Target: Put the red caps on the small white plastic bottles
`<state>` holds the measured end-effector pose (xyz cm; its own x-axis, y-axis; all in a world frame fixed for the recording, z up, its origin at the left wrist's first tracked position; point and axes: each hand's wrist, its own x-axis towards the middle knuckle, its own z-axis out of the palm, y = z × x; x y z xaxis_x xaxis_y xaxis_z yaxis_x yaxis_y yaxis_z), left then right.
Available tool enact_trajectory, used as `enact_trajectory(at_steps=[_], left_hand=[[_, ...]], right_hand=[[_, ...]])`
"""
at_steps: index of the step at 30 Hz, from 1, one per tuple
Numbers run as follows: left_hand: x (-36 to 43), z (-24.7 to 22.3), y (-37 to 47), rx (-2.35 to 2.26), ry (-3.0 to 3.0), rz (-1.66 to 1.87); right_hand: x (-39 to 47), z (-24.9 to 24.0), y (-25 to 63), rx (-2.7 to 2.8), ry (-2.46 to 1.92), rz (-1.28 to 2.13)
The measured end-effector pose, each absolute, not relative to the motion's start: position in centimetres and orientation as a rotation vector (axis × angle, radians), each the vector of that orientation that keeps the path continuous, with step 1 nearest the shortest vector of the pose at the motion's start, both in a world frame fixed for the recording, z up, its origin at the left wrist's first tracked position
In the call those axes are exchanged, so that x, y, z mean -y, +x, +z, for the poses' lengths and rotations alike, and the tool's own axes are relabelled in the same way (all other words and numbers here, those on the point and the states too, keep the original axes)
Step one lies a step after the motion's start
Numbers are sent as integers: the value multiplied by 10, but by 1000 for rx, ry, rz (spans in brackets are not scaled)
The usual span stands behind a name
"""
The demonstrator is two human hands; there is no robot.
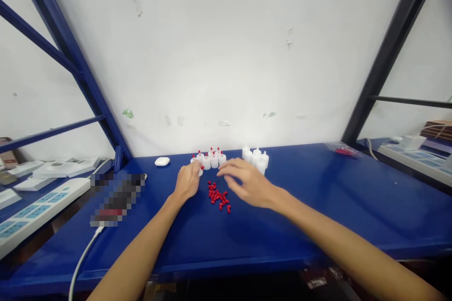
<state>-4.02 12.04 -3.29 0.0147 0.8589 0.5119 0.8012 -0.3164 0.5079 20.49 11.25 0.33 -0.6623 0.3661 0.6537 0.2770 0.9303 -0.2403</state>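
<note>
My left hand (188, 180) is closed around a small white bottle (200, 172) with a red cap on its tip. To its right, my right hand (247, 182) hovers with its fingers apart and nothing seen between them. A loose pile of small red caps (219, 195) lies on the blue table between the hands. Behind them stands a group of white bottles with red caps (213, 160), partly hidden by my left hand. White bottles without red caps (261, 163) stand behind my right hand, which covers part of them.
A white case (162, 162) lies at the back left of the blue table (318, 207). Left of my arm is a blurred-out device (118, 200) with a white cable. A power strip (38, 211) runs along the left side. A plastic bag (343, 150) lies at the back right.
</note>
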Motion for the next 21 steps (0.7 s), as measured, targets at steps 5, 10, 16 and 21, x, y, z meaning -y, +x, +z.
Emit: enact_trajectory(at_steps=[5,10,16,21], left_hand=[[-119,-36,-38,-1693,2049,1363],[-123,-41,-36,-1558,1922,1337],[-125,-40,-43,-1784,2086,1119],[-131,-41,-55,-1729,2106,1153]], right_hand=[[-138,-10,165,2520,-357,190],[-146,-21,151,2569,-415,80],[-160,-36,161,2358,-678,80],[-176,-48,173,2511,-809,189]])
